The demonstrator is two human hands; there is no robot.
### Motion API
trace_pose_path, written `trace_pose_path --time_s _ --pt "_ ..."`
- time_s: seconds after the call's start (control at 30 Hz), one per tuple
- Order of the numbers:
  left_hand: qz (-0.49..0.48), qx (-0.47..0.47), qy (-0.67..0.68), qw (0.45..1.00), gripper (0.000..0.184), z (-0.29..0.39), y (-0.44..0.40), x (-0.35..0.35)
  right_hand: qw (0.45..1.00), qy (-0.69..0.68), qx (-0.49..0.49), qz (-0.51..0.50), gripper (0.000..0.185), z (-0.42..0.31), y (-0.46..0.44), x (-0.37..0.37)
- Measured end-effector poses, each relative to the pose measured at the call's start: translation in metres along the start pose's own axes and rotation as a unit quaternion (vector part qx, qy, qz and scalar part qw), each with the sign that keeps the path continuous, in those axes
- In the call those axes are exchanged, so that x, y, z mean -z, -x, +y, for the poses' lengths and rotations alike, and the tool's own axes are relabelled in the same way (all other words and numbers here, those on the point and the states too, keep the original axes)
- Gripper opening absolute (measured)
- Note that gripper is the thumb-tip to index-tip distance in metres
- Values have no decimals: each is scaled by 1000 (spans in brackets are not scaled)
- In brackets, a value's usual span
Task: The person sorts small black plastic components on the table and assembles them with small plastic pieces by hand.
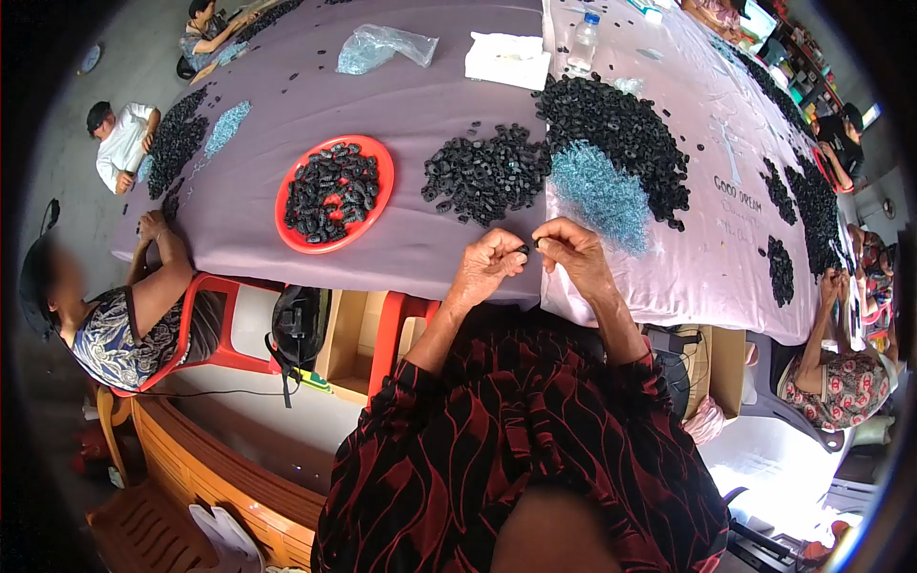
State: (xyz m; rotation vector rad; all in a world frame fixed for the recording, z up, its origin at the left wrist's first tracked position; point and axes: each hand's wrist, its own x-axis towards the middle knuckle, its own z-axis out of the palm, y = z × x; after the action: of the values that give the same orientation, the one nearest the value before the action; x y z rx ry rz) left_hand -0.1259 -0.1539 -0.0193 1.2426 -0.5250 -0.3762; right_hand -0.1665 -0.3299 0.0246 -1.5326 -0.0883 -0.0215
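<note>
Above the table's near edge, my left hand (487,267) pinches a small black part (522,250) between thumb and fingertips. Close beside it, my right hand (575,256) is closed on another small dark piece (537,243), too small to name exactly; a narrow gap separates the two. Just beyond my hands lies a pile of small black ring-like parts (485,177). A larger black pile (621,143) spreads to the right, with a heap of clear bluish small pieces (602,196) against it. On the left sits a red plate (387,177) holding black parts.
A white tissue pack (506,62), a water bottle (584,43) and a clear plastic bag (382,48) stand farther back on the cloth-covered table (420,105). People sit along both sides with similar piles. A red chair (224,284) and cardboard box (351,334) are below left.
</note>
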Motion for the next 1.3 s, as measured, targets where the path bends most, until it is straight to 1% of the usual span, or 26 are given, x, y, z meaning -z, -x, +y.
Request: trace_pose_path --time_s 0.23,0.33,0.4,0.53,0.6,0.63,0.7,0.73,0.8,0.93,1.0,1.13,1.3 --pt "-4 -3 -20 1000 9 4 0 -2 1000 10 -19 0 9 0 2 -8" --pt "-3 -3 -30 1000 7 4 0 -1 999 37 -21 8 9 2 3 -8" --pt "-7 -2 -40 999 6 3 0 0 998 50 -39 -5 10 0 3 -9" --pt "-7 -9 -43 999 6 3 0 -2 998 42 -41 -19 10 2 3 -7" --pt "-7 -4 -56 998 6 2 0 -1 995 84 -50 -32 11 -4 5 -8" --pt "-6 -4 -56 998 6 1 0 -2 995 84 -50 -32 11 -8 6 -9" --pt "-10 -11 -74 997 6 0 0 -2 981 188 -31 -39 11 -15 8 -12" --pt "-9 -11 -75 997 6 0 1 -2 981 187 -31 -40 11 -12 7 -10" --pt "-1 -19 -61 998 7 2 1 -5 941 326 64 -65 10 -6 6 -5" --pt "5 -6 -60 998 8 2 0 -6 950 299 47 -74 14 -10 8 -3" --pt "3 -4 -108 994 8 6 0 -6 951 292 57 -80 14 -6 7 -1" --pt "-10 -14 -107 994 8 5 -1 -5 948 303 58 -81 15 -10 7 -1" --pt "-22 -15 -141 990 5 12 0 -7 947 306 11 -101 19 -6 6 2"
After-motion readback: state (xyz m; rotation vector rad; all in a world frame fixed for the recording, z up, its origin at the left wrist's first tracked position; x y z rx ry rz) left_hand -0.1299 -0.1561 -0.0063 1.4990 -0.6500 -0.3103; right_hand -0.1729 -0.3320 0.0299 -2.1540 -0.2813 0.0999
